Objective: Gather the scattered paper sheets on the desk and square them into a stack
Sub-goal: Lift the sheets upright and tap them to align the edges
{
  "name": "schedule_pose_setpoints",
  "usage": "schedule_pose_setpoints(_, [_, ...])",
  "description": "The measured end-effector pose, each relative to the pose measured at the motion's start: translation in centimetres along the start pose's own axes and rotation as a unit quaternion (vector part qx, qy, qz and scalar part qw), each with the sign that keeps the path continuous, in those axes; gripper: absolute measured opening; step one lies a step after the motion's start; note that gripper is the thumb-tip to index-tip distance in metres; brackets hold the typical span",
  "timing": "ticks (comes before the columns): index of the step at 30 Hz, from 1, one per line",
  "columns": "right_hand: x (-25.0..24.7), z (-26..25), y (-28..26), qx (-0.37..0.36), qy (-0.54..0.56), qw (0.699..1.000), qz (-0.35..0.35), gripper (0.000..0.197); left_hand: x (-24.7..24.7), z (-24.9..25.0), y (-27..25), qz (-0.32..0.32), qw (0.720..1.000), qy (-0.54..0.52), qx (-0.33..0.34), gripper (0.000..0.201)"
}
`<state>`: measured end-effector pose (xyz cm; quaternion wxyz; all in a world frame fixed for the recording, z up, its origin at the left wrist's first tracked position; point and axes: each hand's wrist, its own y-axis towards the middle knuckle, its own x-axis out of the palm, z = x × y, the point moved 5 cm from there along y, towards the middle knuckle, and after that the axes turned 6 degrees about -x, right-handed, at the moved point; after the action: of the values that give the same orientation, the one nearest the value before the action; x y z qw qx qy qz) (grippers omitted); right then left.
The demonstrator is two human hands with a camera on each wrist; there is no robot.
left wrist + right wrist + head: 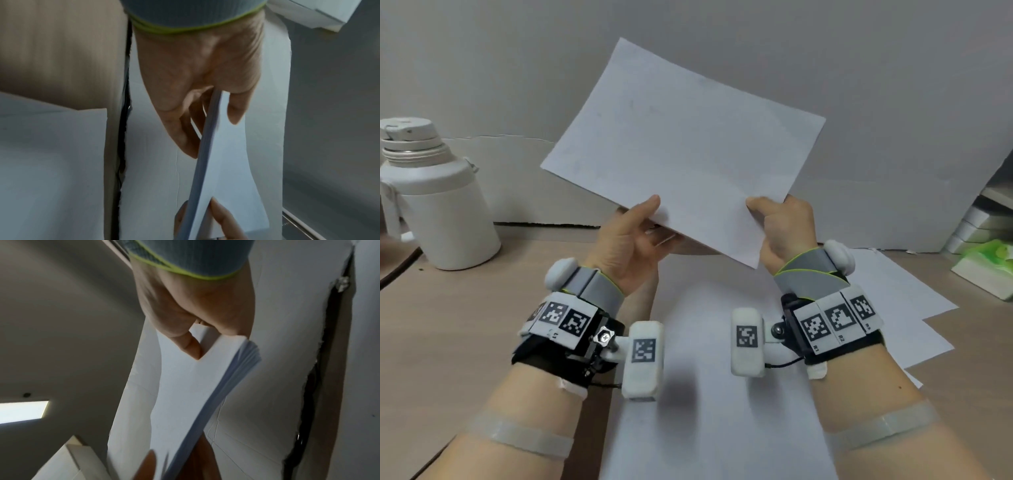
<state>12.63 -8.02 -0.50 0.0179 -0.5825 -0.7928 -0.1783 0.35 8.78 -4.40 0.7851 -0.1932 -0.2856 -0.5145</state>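
A stack of white paper sheets (681, 147) is held up in the air above the desk, tilted, its near edge lowest. My left hand (635, 236) pinches its near edge on the left, thumb on top and fingers beneath. At the near right corner my right hand (779, 222) pinches the same stack. In the left wrist view the stack's edge (205, 146) shows several sheets between thumb and fingers (180, 134). The right wrist view shows the sheets' edges (230, 378) slightly fanned under that thumb (191, 345). More loose sheets (715, 394) lie flat on the desk below and to the right (900, 301).
A white water bottle (434, 195) stands at the left of the wooden desk (482, 318). A green and white tissue pack (986, 270) lies at the right edge, with stacked boxes (979, 222) behind it. A grey wall panel (517, 68) closes the back.
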Motion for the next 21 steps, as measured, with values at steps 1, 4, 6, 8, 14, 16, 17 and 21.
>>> schedule_pose_setpoints(1, [0.2,-0.5,-0.2,0.001,-0.004,1.000,-0.005,0.025,0.2,0.0,0.2,0.013,1.000,-0.004,0.011,0.050])
schedule_pose_setpoints(4, [-0.1,-2.3,-1.6,-0.006,-0.019,1.000,-0.002,0.024,0.9,-0.4,-0.1,0.060,0.998,0.004,0.026,0.024])
schedule_pose_setpoints(6, [-0.8,-3.4,-2.7,-0.016,-0.036,0.999,0.006,0.024,1.9,-1.0,-0.7,0.072,0.997,0.017,0.014,0.013])
schedule_pose_setpoints(8, [-1.5,-4.0,-3.6,-0.014,-0.065,0.998,0.006,0.022,2.6,-1.3,-1.1,0.088,0.996,0.021,0.022,0.021])
schedule_pose_setpoints(14, [-6.2,-5.8,-7.8,0.116,-0.148,0.978,-0.086,0.007,3.0,-3.0,-3.8,0.133,0.988,0.072,0.001,0.026])
schedule_pose_setpoints(16, [-8.9,-5.5,-8.5,0.169,-0.215,0.957,-0.094,0.019,1.7,-3.1,-4.2,0.162,0.982,0.100,-0.010,0.022])
schedule_pose_setpoints(17, [-10.5,-5.3,-9.1,0.191,-0.257,0.944,-0.087,0.026,1.3,-3.2,-4.8,0.173,0.979,0.108,-0.016,0.022])
schedule_pose_setpoints(21, [-16.2,-3.8,-10.7,0.246,-0.462,0.851,-0.046,0.050,-0.3,-3.8,-6.3,0.197,0.972,0.127,-0.032,0.016])
